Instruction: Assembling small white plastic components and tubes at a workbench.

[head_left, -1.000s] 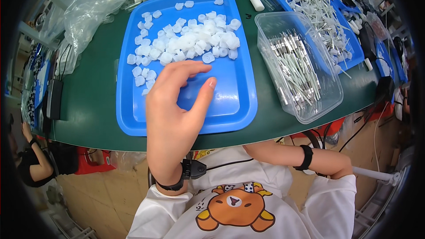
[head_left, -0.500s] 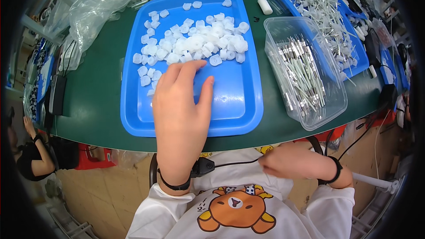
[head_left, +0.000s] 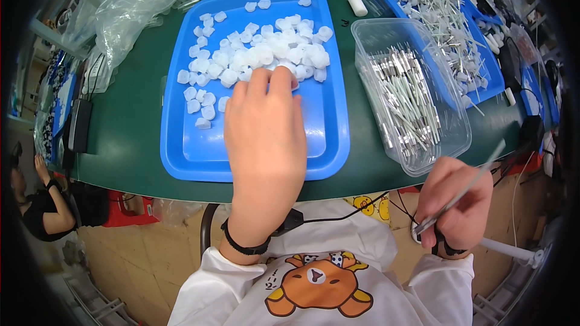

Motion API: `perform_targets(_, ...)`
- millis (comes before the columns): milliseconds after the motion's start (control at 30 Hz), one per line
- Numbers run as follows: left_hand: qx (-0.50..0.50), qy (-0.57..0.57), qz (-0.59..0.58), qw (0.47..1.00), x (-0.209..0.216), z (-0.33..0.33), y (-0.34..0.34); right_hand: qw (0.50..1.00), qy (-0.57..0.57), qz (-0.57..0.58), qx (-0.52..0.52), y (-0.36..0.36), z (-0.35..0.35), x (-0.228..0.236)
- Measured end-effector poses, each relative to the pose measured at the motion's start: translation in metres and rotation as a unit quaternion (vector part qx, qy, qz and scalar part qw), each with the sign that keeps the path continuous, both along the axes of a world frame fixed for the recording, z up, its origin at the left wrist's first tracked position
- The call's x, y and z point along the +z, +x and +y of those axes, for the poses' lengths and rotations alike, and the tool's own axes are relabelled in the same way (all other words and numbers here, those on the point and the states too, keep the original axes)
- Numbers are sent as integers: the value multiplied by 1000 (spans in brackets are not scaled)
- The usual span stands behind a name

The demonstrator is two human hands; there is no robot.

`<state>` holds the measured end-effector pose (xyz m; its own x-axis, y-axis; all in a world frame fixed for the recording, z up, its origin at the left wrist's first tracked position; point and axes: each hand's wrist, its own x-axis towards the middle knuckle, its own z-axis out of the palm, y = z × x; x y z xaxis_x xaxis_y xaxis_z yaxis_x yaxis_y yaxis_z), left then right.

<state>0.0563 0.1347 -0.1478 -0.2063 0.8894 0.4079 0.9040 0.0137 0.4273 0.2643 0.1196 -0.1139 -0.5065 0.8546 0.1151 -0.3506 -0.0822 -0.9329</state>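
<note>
A blue tray (head_left: 199, 166) in front of me holds a heap of small translucent white plastic caps (head_left: 260, 54). My left hand (head_left: 266, 121) reaches over the tray, fingers bent down and close together at the near edge of the heap. A cap shows beside the index finger and thumb, apparently pinched; the fingertips are partly hidden. Near the table edge at right, my right hand (head_left: 456, 202) is closed on a slim pale stick (head_left: 468, 187) with a silvery end, tilted up to the right and blurred by motion.
Right of the tray, a clear plastic box (head_left: 450, 145) holds many similar sticks (head_left: 408, 96). Another blue tray (head_left: 492, 81) beyond it holds thin white-capped parts. White cylinders (head_left: 356, 5) and a plastic bag (head_left: 130, 18) lie at the back. A person's arm (head_left: 57, 202) shows far left.
My left hand has moved right and its fingers have drawn together at the heap. My right hand has moved right and up from my lap, now with the slim stick visible in it.
</note>
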Motion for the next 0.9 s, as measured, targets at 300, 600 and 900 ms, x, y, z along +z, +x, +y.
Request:
perform_targets(300,-44,40,-215,975,14,-11,11,992,-88,56,-77,2,-1,1)
perform_targets(600,-385,-21,-559,734,18,-51,29,975,201,6,-95,2,-2,-8)
perform_targets(900,-366,-86,-732,568,15,-59,43,900,422,-108,-17,14,-4,5)
